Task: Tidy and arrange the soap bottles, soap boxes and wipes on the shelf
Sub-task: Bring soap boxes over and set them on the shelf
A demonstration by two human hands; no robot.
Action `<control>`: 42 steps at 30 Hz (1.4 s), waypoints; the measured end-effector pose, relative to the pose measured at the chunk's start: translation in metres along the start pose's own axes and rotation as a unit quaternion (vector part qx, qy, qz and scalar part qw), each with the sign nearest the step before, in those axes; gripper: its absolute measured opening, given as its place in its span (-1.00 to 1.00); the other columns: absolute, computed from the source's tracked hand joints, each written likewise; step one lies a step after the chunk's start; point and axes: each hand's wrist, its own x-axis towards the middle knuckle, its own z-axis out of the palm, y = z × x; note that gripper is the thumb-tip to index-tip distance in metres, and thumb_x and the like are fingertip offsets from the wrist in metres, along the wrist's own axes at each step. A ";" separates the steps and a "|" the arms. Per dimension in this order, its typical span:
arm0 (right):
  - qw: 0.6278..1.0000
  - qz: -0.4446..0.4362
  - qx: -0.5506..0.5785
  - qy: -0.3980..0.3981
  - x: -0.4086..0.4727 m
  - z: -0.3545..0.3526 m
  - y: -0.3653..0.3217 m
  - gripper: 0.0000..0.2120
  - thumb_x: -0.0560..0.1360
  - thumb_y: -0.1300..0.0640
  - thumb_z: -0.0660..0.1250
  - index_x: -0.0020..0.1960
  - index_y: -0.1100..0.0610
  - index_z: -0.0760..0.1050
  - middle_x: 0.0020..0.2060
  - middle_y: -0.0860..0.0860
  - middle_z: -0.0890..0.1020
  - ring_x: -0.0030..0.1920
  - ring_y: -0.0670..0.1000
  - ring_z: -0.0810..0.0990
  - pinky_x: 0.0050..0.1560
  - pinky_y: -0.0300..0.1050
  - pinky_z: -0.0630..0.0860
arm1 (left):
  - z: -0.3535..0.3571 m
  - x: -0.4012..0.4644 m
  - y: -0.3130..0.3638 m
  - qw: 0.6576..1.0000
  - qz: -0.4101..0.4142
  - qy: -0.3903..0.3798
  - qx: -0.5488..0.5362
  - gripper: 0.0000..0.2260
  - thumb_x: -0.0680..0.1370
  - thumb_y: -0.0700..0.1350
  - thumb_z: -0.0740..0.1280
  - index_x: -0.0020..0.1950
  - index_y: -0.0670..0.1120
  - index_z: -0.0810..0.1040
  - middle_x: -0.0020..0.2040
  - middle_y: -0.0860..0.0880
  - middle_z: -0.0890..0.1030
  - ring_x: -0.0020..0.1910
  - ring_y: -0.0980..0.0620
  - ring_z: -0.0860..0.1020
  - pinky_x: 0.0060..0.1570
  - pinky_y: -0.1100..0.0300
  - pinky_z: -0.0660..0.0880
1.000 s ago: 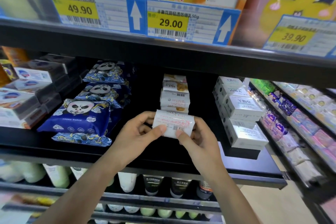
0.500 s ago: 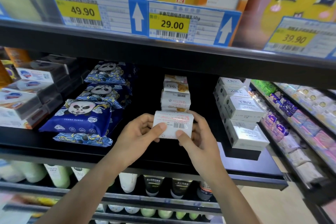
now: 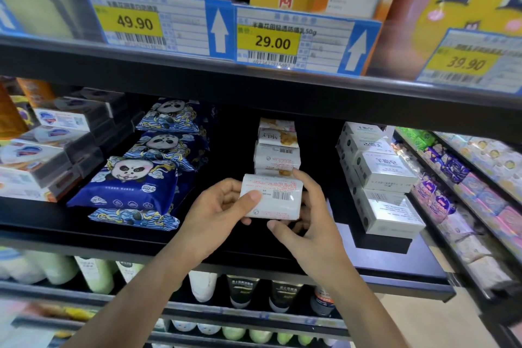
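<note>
A white wrapped soap bar (image 3: 275, 199) with red print and a barcode is held in front of the black middle shelf (image 3: 243, 251). My left hand (image 3: 217, 215) grips its left end, thumb on the front. My right hand (image 3: 308, 223) cups its right end and underside. Just behind it stands a stack of the same soap bars (image 3: 278, 151). Blue panda wipes packs (image 3: 132, 186) lie stacked to the left. White soap boxes (image 3: 378, 175) are piled to the right.
Dark and white soap boxes (image 3: 48, 150) fill the far left of the shelf. Price tags (image 3: 268, 42) hang on the shelf above. Bottles and tubes (image 3: 243, 291) stand on the lower shelf. Another rack of small packs (image 3: 463, 178) runs along the right.
The soap bar has turned level and lifted slightly toward the stack. My right thumb has come off its front and now sits below the bar.
</note>
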 end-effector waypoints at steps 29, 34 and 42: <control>0.998 0.012 0.052 0.029 0.003 -0.002 0.003 -0.42 0.46 0.05 0.57 0.39 -0.13 0.42 0.16 -0.09 0.68 0.15 0.00 0.66 0.20 0.08 0.61 | -0.002 -0.002 -0.011 0.983 0.072 -0.023 0.167 -0.43 0.50 0.11 0.53 0.43 0.41 0.39 0.32 0.25 0.51 0.22 0.11 0.57 0.03 0.12 0.53; 0.996 0.014 0.077 0.030 0.001 -0.004 -0.001 -0.50 0.44 -0.01 0.56 0.31 -0.07 0.47 0.14 -0.04 0.70 0.13 0.06 0.68 0.20 0.22 0.60 | -0.002 -0.002 -0.014 0.983 0.054 -0.040 0.169 -0.56 0.48 0.26 0.53 0.32 0.34 0.51 0.25 0.22 0.57 0.21 0.11 0.57 0.07 0.21 0.52; 0.996 0.010 0.078 0.052 0.002 -0.003 0.001 -0.52 0.36 -0.19 0.58 0.22 -0.19 0.52 0.02 0.12 0.66 -0.02 0.17 0.62 0.04 0.11 0.62 | 0.000 -0.004 -0.010 0.981 0.041 -0.051 0.180 -0.61 0.48 0.38 0.44 0.26 0.30 0.59 0.14 0.24 0.63 0.10 0.15 0.61 -0.04 0.36 0.47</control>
